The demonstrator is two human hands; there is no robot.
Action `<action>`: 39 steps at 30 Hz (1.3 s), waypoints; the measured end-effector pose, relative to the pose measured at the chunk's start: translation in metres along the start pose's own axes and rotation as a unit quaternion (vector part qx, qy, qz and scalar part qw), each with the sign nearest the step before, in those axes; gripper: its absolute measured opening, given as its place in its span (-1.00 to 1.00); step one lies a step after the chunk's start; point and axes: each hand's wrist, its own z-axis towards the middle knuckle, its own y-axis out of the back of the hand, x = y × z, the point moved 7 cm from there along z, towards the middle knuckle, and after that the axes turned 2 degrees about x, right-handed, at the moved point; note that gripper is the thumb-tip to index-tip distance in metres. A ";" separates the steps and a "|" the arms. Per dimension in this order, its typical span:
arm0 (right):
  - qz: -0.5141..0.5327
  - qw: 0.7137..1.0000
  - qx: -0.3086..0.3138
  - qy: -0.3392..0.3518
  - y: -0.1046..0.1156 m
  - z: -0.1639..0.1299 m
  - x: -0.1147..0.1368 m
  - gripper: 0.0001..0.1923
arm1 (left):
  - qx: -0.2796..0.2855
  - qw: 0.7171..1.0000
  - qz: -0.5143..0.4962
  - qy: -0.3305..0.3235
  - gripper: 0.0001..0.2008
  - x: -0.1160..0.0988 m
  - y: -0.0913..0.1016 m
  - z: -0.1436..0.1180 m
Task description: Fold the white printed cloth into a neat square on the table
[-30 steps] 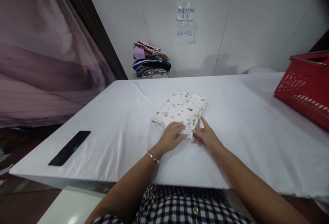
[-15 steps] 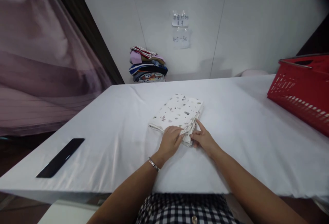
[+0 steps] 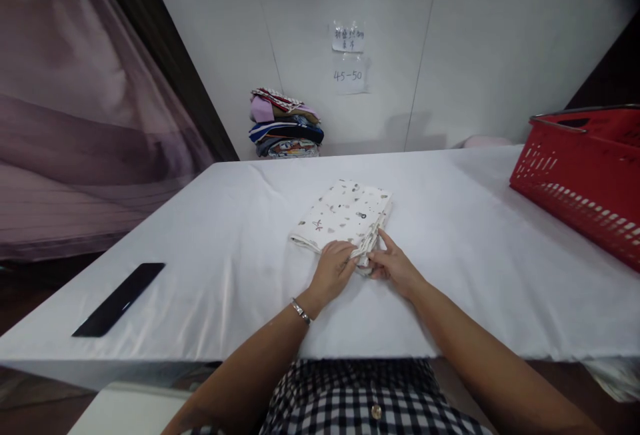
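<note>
A folded white cloth with small grey and brown printed figures lies on the white-covered table. My left hand is closed on the cloth's near edge, its fingers on top near the right corner; a silver bracelet sits on that wrist. At the near right corner, my right hand pinches the layered edges, with thumb and forefinger on the side of the bundle. The undersides of the layers are hidden.
On the left of the table lies a flat black object. A red plastic basket stands at the right. Behind the far edge rises a stack of folded cloths against the wall, below paper signs. A pinkish curtain hangs at left.
My right hand has drawn the loose lower layers at the near right corner inward, so less of them sticks out. My left hand stays on the near edge. The view has shifted slightly.
</note>
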 end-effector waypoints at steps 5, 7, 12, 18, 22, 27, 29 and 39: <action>0.019 1.000 0.011 -0.002 -0.001 0.000 -0.003 -0.06 | -0.020 0.999 -0.036 0.025 -0.84 0.003 0.002 -0.001; 0.023 1.000 0.011 -0.001 -0.001 0.001 -0.005 -0.08 | -0.018 0.998 -0.045 0.042 -0.81 0.005 0.002 0.000; -0.001 1.000 -0.003 0.008 -0.001 -0.001 -0.007 -0.04 | -0.031 0.996 -0.043 0.069 -0.74 0.009 0.002 0.002; -0.010 1.000 -0.010 0.020 -0.008 -0.004 -0.004 0.04 | -0.022 0.999 -0.013 0.045 -0.81 0.004 0.000 0.000; -0.002 0.999 -0.031 0.018 -0.008 -0.002 -0.005 0.04 | -0.011 0.999 -0.012 0.034 -0.85 0.003 -0.001 -0.002; 0.017 0.999 -0.032 0.021 -0.004 0.001 -0.009 0.04 | -0.029 0.999 -0.012 0.029 -0.74 0.002 0.003 -0.001; 0.023 0.999 -0.028 0.021 -0.003 0.002 -0.011 0.04 | -0.014 1.000 0.002 0.022 -0.75 0.000 0.002 -0.001; 0.043 0.999 -0.002 0.022 -0.007 -0.004 -0.005 0.00 | 0.031 0.997 0.064 -0.013 -0.74 -0.011 -0.001 -0.003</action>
